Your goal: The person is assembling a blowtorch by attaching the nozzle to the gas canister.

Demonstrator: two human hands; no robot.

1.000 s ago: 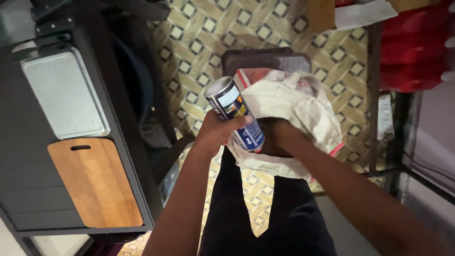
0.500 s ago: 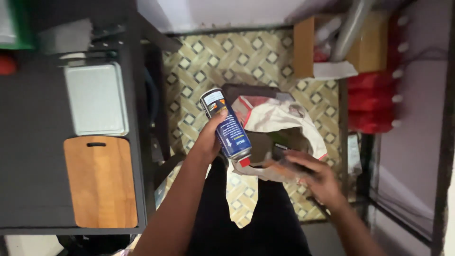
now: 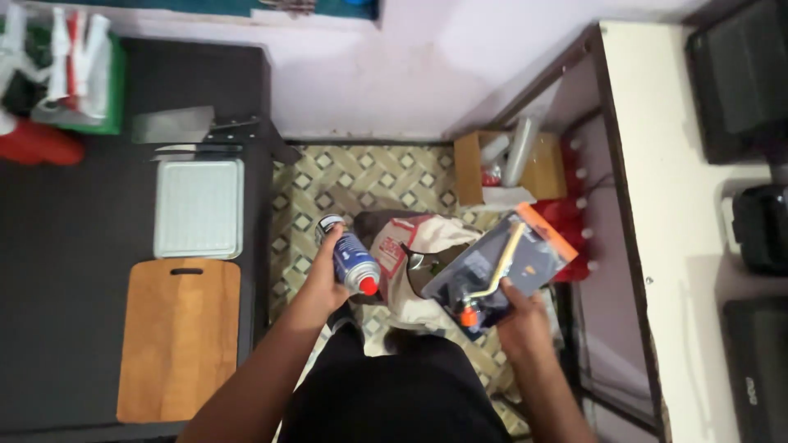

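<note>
The left hand [image 3: 324, 283] has its fingers clamped round a blue spray can [image 3: 349, 258] above the patterned tile floor [image 3: 361, 180]; the right hand [image 3: 517, 316] grips a flat packaged tool [image 3: 501, 267], perhaps a torch, over a white bag [image 3: 410, 246]. A wooden chopping board [image 3: 176, 336] and grey tray [image 3: 199, 207] lie on the dark surface [image 3: 66, 246]

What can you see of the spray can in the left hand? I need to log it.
The blue and white metal spray can is a slim cylinder with a red cap at its near end and a silvery rim at the far end. It lies tilted, gripped around its body by the left hand, above the patterned floor, apart from the cloth bag.
</note>
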